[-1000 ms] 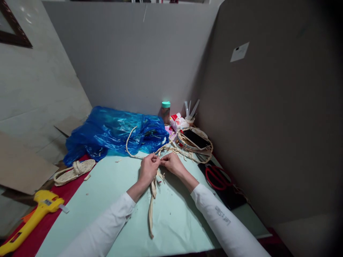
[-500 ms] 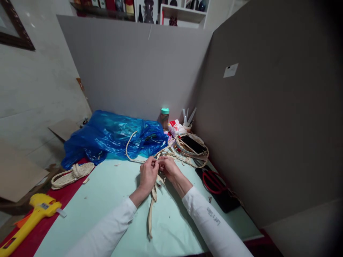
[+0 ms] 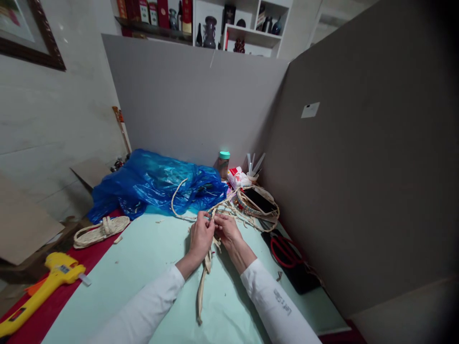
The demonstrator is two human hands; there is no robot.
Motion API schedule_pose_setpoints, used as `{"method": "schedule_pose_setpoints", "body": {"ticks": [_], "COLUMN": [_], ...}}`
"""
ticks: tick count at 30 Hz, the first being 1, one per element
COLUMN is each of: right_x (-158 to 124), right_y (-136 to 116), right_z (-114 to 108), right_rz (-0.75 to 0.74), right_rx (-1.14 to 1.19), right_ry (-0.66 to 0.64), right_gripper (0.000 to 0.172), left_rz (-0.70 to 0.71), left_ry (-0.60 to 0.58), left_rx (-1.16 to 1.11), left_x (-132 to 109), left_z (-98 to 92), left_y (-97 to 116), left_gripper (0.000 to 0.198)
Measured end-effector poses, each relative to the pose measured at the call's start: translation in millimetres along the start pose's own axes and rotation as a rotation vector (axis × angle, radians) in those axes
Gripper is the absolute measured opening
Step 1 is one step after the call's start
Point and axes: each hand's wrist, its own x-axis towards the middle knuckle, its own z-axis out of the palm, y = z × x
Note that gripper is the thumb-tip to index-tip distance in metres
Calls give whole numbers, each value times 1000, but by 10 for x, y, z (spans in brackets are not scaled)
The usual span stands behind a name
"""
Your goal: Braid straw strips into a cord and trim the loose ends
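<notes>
My left hand (image 3: 201, 239) and my right hand (image 3: 228, 235) meet over the middle of the table, fingers pinched close together. Both are closed on a pale twisted straw cord, whose strands show between the fingertips. Loose flat ends of straw (image 3: 201, 291) hang from beneath the hands and trail toward me on the light green sheet (image 3: 150, 267). Beyond the hands, a long twisted length of straw cord (image 3: 174, 198) curves over by the blue bag and on to the right in loops. The exact grip of the fingertips is too small to make out.
A blue plastic bag (image 3: 158, 177) lies at the back. At the right are a phone (image 3: 258, 199), red-handled scissors (image 3: 285, 251) and a green-lidded jar (image 3: 224, 165). A woven straw sandal (image 3: 102, 231) and yellow glue gun (image 3: 59, 274) lie left. Grey panels (image 3: 201, 100) stand behind and right.
The view has tilted up slightly, so more of the shelf shows. Both hands stay together on the straw cord, with the fingers shifted a little.
</notes>
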Motion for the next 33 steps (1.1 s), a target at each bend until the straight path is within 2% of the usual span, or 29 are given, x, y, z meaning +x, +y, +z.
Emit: {"method": "schedule_pose_setpoints", "body": {"ticks": [4, 9, 13, 18, 25, 33], "right_x": [-78, -194, -340, -543, -612, -574], "right_y": [-16, -65, -134, -172, -114, -190], "right_z": [-44, -48, -38, -33, -45, -225], "right_rz": [-37, -130, -305, -499, -537, -455], "right_rx": [-76, -318, -571, -845, -1015, -871], "right_ry": [-10, 41, 156, 266, 213, 42], "right_gripper": [35, 33, 12, 9, 10, 15], "left_rz": [-25, -63, -77, -75, -169, -351], "left_ry": [-5, -33, -44, -83, -156, -341], "left_rx": [-7, -29, -58, -142, -351, -600], "left_x": [3, 6, -10, -23, -75, -134], "left_z": [8, 0, -19, 5, 32, -81], "left_y": [-10, -19, 9, 4, -76, -63], "left_gripper": [13, 13, 12, 9, 13, 18]}}
